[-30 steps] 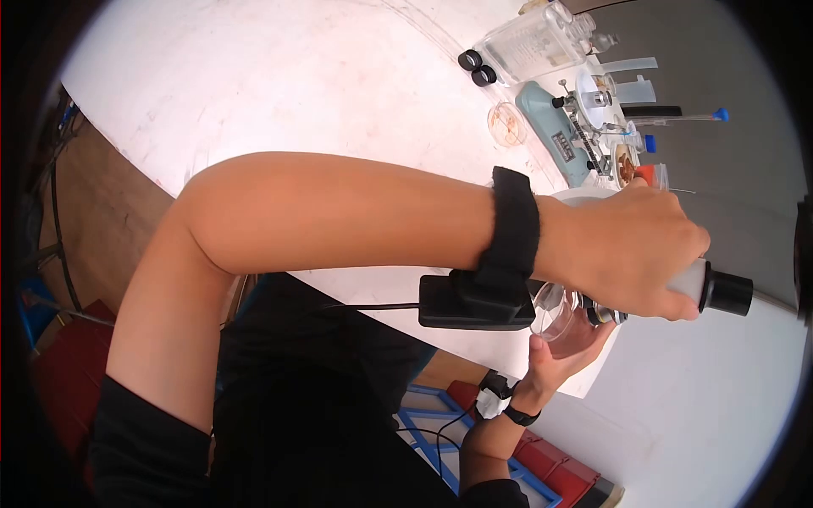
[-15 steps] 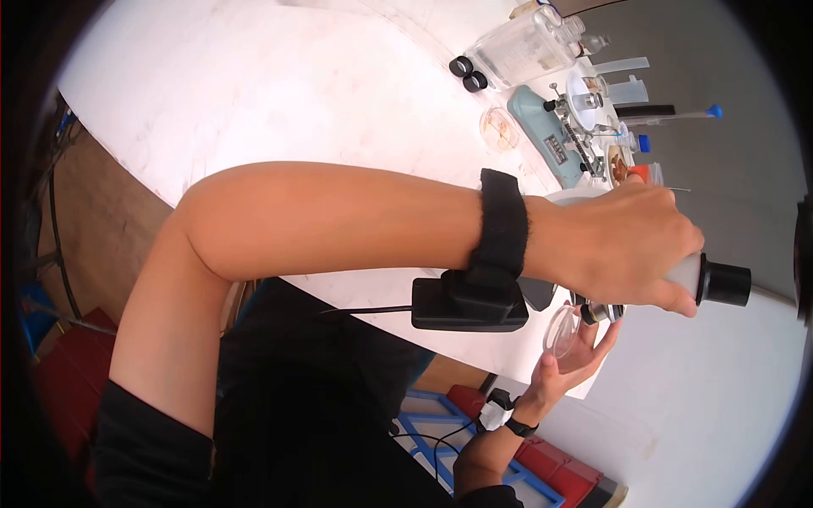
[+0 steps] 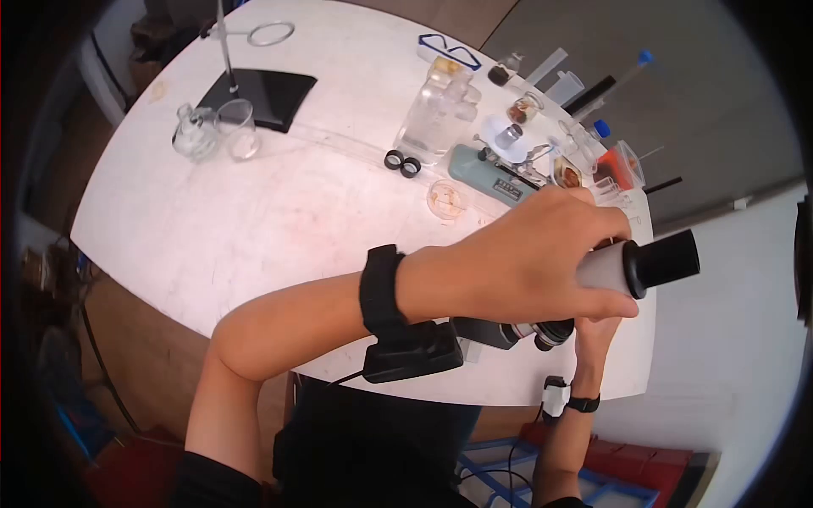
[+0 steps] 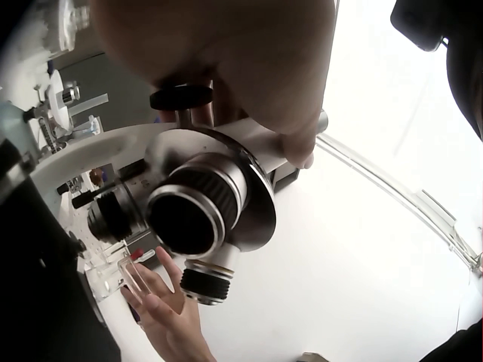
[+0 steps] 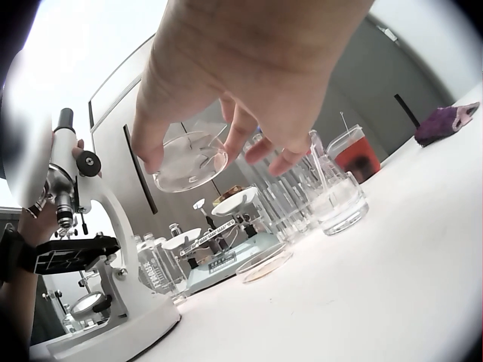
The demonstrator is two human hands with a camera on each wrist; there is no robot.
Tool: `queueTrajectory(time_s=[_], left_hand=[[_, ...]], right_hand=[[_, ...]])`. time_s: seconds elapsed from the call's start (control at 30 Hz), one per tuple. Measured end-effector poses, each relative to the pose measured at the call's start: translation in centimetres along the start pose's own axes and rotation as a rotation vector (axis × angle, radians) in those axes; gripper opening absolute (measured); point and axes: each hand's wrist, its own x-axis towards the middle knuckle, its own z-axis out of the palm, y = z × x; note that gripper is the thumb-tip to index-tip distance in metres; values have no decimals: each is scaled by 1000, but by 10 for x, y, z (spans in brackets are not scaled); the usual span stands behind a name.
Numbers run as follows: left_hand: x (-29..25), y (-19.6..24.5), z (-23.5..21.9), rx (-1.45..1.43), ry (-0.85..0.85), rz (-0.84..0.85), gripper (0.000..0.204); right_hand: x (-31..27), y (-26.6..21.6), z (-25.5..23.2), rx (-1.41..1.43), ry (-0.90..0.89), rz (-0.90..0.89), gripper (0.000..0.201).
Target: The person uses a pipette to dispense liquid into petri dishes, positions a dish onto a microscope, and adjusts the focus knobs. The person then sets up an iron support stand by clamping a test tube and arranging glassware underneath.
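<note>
My left hand (image 3: 525, 258) grips the pale tube of a microscope (image 3: 603, 269), just below its black eyepiece (image 3: 669, 259). In the left wrist view the objective lenses (image 4: 198, 204) hang from the nosepiece under that hand (image 4: 219, 53). My right hand (image 5: 241, 68) holds a clear petri dish (image 5: 189, 175) by its rim between thumb and fingers, raised above the table beside the microscope. Seen from the head, the right hand (image 3: 597, 334) is mostly hidden behind the microscope and the left hand, and the dish does not show.
A teal balance (image 3: 483, 173) stands beyond the left hand, with another petri dish (image 3: 445, 200) containing brownish bits before it. Clear bottles (image 3: 434, 114), two black caps (image 3: 402, 163) and glassware line the back. A ring stand (image 3: 262, 97) and beaker (image 3: 237, 131) stand far left.
The head view has swung, bringing in more of the table's far left. My right hand has moved forward with the petri dish, behind the microscope. The left hand keeps its grip on the tube.
</note>
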Motion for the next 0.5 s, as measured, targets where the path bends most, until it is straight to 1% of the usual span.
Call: queueTrajectory(time_s=[0.03,0.07,0.1,0.13,0.17,0.2,0.27,0.3,0.37,0.4,0.43,0.47,0.5], left_hand=[[-1,10,-6,30,-46,-34,48],[3,20,-7,30,-84,-27,48],[6,27,-8,-3,-119,-50,48],[8,35,-11,-30,-147,-75,47],[6,40,-16,-40,-178,-132,52],[6,43,-20,-31,-199,-124,52],[9,41,-34,44,-151,-41,56],[11,42,-42,22,-151,-53,55],[15,37,-58,-41,-64,-156,45],[16,30,-63,-48,-19,-217,40],[15,26,-69,-46,-32,-216,40],[14,23,-73,129,-23,-305,36],[13,19,-75,305,-11,-394,31]], right_hand=[[4,-3,8,90,-2,-41,90],[7,-3,12,180,-6,-82,87],[9,-7,13,193,22,-77,87],[13,-11,14,246,-72,-37,87],[15,-19,15,300,-167,2,86],[13,-28,16,289,-173,-24,83],[14,-47,21,233,-203,-35,83],[17,-43,20,239,-191,-35,83],[23,-32,21,67,-272,-182,82],[23,-34,21,72,-257,-180,82],[23,-37,23,47,-266,-187,70],[23,-39,24,24,-274,-197,59],[24,-39,23,32,-266,-198,59]])
